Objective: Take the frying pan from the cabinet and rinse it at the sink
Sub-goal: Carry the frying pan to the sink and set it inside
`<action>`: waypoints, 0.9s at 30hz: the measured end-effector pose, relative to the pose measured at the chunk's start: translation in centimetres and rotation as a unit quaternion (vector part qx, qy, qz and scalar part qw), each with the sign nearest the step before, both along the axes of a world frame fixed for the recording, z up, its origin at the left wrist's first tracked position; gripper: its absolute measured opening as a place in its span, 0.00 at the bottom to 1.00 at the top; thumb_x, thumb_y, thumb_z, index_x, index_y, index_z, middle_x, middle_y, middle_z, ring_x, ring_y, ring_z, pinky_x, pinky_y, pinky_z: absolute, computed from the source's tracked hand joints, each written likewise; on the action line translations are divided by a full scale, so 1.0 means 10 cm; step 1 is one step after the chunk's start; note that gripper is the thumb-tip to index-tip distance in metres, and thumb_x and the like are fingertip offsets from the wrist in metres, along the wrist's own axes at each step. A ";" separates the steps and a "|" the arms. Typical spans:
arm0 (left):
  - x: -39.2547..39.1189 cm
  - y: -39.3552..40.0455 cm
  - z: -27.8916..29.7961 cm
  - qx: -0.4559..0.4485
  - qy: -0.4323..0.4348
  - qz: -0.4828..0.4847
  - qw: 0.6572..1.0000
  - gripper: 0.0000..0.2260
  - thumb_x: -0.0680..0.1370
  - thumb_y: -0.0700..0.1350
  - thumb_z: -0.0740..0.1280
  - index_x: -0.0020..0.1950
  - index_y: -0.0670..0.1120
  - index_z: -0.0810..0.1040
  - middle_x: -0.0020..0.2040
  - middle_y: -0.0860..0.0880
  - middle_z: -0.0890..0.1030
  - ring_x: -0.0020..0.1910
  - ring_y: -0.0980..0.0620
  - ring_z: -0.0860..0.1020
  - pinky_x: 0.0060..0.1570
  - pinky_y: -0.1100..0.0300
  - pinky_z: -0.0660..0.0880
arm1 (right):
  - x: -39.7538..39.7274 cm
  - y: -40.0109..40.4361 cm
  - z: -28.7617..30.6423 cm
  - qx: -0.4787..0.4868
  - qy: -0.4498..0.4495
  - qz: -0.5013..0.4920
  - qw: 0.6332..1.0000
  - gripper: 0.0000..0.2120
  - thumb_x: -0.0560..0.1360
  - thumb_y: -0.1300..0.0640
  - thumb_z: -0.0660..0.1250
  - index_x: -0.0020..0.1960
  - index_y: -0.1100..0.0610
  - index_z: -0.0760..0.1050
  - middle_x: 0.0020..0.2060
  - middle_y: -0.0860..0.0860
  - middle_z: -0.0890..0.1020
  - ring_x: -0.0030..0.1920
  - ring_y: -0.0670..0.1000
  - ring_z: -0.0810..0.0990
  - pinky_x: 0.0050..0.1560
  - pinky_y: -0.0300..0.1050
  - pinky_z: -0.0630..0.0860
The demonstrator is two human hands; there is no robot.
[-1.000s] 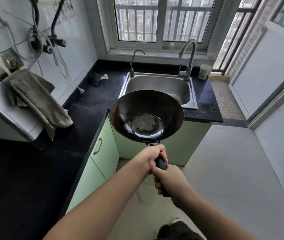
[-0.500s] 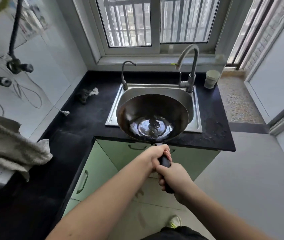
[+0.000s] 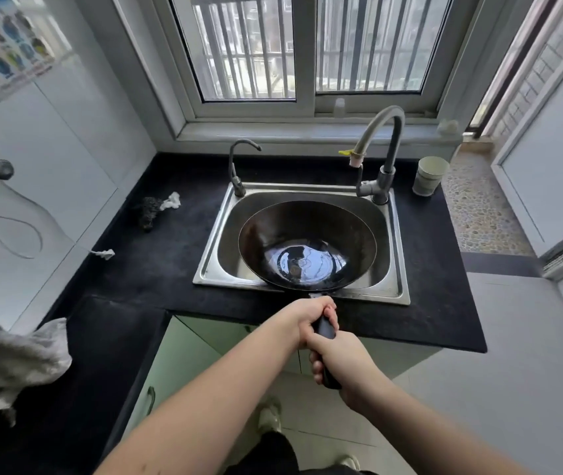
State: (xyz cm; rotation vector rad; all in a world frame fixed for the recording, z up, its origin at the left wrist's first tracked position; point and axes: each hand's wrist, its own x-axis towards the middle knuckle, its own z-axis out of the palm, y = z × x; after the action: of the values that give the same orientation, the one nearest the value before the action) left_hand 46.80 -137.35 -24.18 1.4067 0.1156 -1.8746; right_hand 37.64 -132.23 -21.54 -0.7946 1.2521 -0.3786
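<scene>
One frying pan point(image 3: 307, 246), dark, round-bottomed, held over the steel sink point(image 3: 218, 241); bowl sits above the basin, front rim overhanging the sink's near edge. Long axis runs from the handle point(image 3: 325, 330) at the person's side to the bowl on the window side: handle points back toward the person, bowl points toward the window point(image 3: 307, 49). Pan mouth faces up, tipped slightly toward the viewer; glossy patch at the bottom of the bowl. Two hands on the one handle, in line. Left hand point(image 3: 310, 318) nearer the bowl, fingers wrapped closed around the handle just behind the pan. Right hand point(image 3: 336, 361) behind it, fingers curled tight around the handle's rear end; the two hands touch. Taps: two, both at the sink's back edge, a thin dark tap point(image 3: 239, 166) at the left corner and a tall grey gooseneck tap point(image 3: 381, 149) at the right corner, its spout arching over the basin. One pale cup point(image 3: 429, 174) upright on the black counter point(image 3: 156, 255), right of the tall tap. One dark scrubber point(image 3: 148, 210) with a white scrap beside it on the counter left of the sink. One grey towel point(image 3: 9, 365) at the left edge. Green cabinet doors point(image 3: 177, 365) below the counter
</scene>
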 end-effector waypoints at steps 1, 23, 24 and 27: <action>0.05 -0.05 -0.04 0.001 0.004 -0.002 1.000 0.22 0.79 0.35 0.55 0.24 0.43 0.65 0.18 0.52 0.65 0.12 0.58 0.64 0.16 0.72 0.64 | 0.05 -0.05 -0.02 0.003 0.003 -0.003 1.000 0.06 0.73 0.60 0.68 0.40 0.59 0.72 0.25 0.51 0.73 0.21 0.46 0.69 0.22 0.37 0.69; 0.88 -0.93 -0.78 0.057 0.038 -0.131 0.989 0.26 0.80 0.35 0.53 0.20 0.43 0.63 0.16 0.52 0.63 0.12 0.56 0.63 0.15 0.71 0.64 | 1.10 -0.78 -0.45 0.064 0.078 -0.120 0.988 0.09 0.74 0.57 0.69 0.41 0.59 0.72 0.26 0.51 0.74 0.20 0.44 0.69 0.21 0.36 0.69; 0.87 -0.94 -0.81 0.059 0.033 -0.136 0.988 0.28 0.80 0.36 0.53 0.18 0.43 0.63 0.15 0.52 0.63 0.12 0.56 0.63 0.15 0.71 0.64 | 1.09 -0.80 -0.47 0.065 0.081 -0.119 0.987 0.09 0.74 0.57 0.69 0.40 0.59 0.72 0.26 0.51 0.74 0.19 0.44 0.69 0.21 0.36 0.69; 0.82 -0.97 -0.87 0.061 0.007 -0.159 0.985 0.29 0.79 0.36 0.54 0.16 0.43 0.64 0.15 0.51 0.64 0.12 0.55 0.64 0.16 0.71 0.64 | 1.04 -0.85 -0.54 0.073 0.086 -0.114 0.987 0.08 0.74 0.58 0.69 0.40 0.60 0.72 0.26 0.52 0.74 0.19 0.44 0.70 0.21 0.36 0.69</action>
State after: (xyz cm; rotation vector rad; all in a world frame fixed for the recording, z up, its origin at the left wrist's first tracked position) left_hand 55.03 -147.05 -32.90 1.5677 0.0129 -2.1694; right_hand 47.99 -140.72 -26.93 -0.5702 1.5210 -0.4034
